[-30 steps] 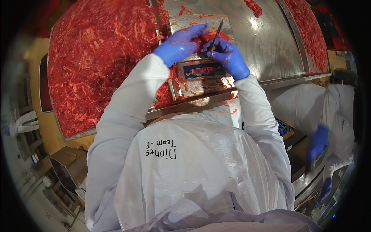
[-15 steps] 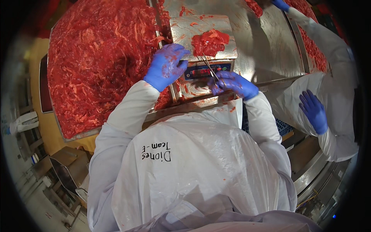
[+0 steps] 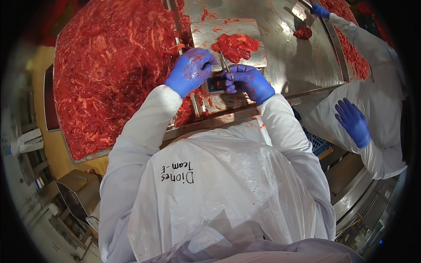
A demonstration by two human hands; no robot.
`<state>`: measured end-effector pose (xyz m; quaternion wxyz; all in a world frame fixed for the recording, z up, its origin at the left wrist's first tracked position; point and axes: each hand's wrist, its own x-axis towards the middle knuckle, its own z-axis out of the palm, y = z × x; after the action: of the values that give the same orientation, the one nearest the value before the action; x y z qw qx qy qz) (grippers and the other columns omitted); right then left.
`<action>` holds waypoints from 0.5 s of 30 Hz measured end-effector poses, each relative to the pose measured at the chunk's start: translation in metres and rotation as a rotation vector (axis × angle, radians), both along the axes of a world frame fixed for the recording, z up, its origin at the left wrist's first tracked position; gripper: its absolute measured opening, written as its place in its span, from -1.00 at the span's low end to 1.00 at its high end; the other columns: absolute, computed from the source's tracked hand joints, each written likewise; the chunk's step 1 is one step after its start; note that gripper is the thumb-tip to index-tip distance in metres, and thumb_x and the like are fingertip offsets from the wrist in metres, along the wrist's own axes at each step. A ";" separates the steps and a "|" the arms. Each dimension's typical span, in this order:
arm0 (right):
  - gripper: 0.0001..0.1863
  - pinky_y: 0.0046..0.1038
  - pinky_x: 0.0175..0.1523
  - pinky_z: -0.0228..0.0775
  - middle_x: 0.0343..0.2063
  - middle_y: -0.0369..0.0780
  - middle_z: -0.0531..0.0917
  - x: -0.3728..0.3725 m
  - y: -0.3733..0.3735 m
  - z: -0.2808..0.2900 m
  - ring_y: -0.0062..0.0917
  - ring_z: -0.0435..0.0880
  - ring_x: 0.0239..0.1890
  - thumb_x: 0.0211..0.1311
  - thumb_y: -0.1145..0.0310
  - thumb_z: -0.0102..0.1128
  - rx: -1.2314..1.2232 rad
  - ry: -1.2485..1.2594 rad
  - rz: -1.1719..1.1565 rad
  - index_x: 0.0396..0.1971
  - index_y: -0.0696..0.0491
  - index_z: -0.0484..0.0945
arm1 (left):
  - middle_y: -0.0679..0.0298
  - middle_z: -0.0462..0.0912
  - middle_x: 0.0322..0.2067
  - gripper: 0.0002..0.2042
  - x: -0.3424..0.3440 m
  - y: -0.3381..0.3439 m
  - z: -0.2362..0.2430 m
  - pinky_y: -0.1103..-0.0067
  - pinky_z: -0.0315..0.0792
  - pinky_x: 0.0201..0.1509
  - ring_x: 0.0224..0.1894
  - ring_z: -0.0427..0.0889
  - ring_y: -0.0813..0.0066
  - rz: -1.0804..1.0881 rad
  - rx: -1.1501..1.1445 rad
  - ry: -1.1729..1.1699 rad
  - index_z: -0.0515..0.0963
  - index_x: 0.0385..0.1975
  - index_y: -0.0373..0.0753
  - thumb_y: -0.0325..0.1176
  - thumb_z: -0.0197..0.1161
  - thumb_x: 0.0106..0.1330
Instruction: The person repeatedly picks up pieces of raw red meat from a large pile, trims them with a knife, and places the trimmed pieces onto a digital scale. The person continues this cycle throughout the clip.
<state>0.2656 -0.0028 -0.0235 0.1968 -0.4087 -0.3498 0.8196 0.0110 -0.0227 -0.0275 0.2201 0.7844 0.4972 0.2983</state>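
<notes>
A flat steel weighing scale (image 3: 202,38) bears a lump of red raw meat (image 3: 236,47). My right hand (image 3: 252,83), in a blue glove, is closed around slim metal scissors (image 3: 225,63). Their blades point away from me and reach the near edge of the meat. This hand partly covers the scale's dark display (image 3: 214,84). My left hand (image 3: 190,70), in a blood-smeared blue glove, hovers at the scale's left edge. Its fingers are bent, with the thumb apart and nothing visible between them.
A large heap of shredded red meat (image 3: 114,74) fills the left side. Right of the scale, a small piece of meat (image 3: 302,32) rests on the steel table (image 3: 307,61). A co-worker's gloved hand (image 3: 320,11) holds a flat metal blade; their other hand (image 3: 353,122) is spread.
My right hand has moved up and left with the scissors, now covering more of the display. The meat on the scale has shifted slightly left. A small piece has appeared near the co-worker's blade.
</notes>
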 end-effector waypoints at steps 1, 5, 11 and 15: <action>-0.73 -0.44 -0.14 0.67 -0.34 -0.20 0.72 0.002 -0.003 -0.003 -0.53 0.70 -0.37 0.45 0.32 0.34 -0.014 0.008 -0.008 -0.01 0.18 0.65 | 0.13 0.73 -0.07 -0.78 -0.002 -0.006 0.003 0.32 0.56 0.20 0.05 0.69 0.08 -0.011 -0.047 -0.002 0.67 -0.13 -0.27 -0.49 0.29 0.22; -0.76 -0.44 -0.15 0.64 -0.32 -0.20 0.72 -0.008 -0.008 0.002 -0.52 0.70 -0.34 0.43 0.36 0.36 -0.054 0.088 -0.017 -0.04 0.20 0.66 | 0.13 0.72 0.03 -0.76 -0.018 -0.028 -0.005 0.36 0.53 0.28 0.15 0.67 0.15 0.156 -0.071 -0.109 0.69 -0.07 -0.25 -0.49 0.29 0.28; -0.67 -0.43 -0.02 0.63 -0.29 -0.17 0.76 -0.028 -0.047 -0.038 -0.51 0.74 -0.27 0.43 0.31 0.38 -0.109 0.025 0.305 0.03 0.22 0.67 | 0.08 0.69 0.12 -0.75 -0.054 -0.035 -0.040 0.36 0.50 0.36 0.22 0.65 0.15 0.428 -0.044 -0.148 0.70 0.02 -0.24 -0.43 0.31 0.37; -0.62 -0.34 0.09 0.62 -0.22 -0.13 0.78 0.027 -0.057 -0.025 -0.42 0.78 -0.14 0.35 0.29 0.45 0.495 -0.027 0.365 0.05 0.19 0.67 | 0.05 0.68 0.12 -0.68 -0.094 -0.064 -0.052 0.32 0.52 0.33 0.20 0.65 0.08 0.455 -0.118 -0.102 0.67 0.08 -0.24 -0.35 0.36 0.35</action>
<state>0.2923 -0.0602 -0.0490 0.1351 -0.2895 -0.6091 0.7259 -0.0825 -0.0864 -0.0792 0.2176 0.6219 0.6659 0.3500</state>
